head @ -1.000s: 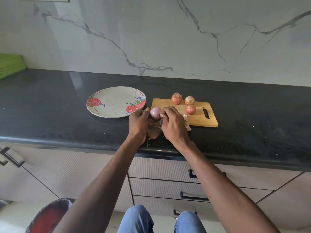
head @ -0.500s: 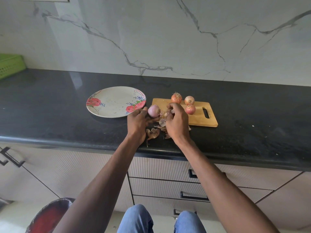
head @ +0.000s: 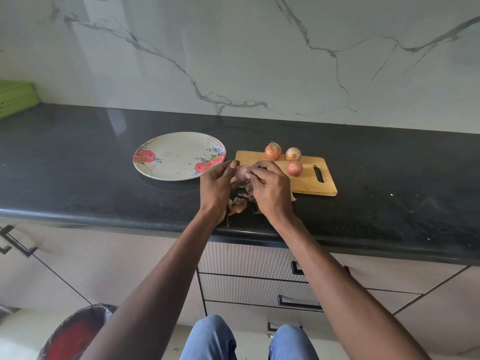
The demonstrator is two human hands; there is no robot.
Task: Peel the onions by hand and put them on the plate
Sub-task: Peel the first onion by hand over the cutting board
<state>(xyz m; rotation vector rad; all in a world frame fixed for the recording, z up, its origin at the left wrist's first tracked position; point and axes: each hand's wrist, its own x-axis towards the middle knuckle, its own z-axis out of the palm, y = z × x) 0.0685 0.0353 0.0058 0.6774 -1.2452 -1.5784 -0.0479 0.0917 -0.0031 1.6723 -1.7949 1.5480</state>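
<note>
**Onion held in both hands beside the cutting board**

Landmark: wooden cutting board (head: 306, 181), lying flat on the black tabletop (head: 78, 183), handle slot at its right end.

- Pale purple, largely skinned onion (head: 241, 173) held just above the board's left end, between the two hands.
- Left hand (head: 217, 189): grip curled round the onion from the left, thumb and fingertips on its surface.
- Right hand (head: 271, 189): grip closed on the onion from the right, fingertips pinching at its top side. Cannot tell whether a strip of skin sits under those fingertips.
- Three unpeeled onions (head: 293, 154) resting on the board's far half, clustered near the middle: two along the far edge, one just nearer and close to the handle slot. Papery orange skins intact; the leftmost shows a tuft of roots.
- Loose brown peels (head: 237, 203) lying on the tabletop just in front of the board's left corner, below the hands; a further scrap partly hidden behind the right hand.
- Floral plate (head: 166, 162) to the left of the board, near it, not touching; red roses printed on the rim, nothing lying on it.
- Green basket (head: 15, 100) well to the left of the board, at the wall.
</note>
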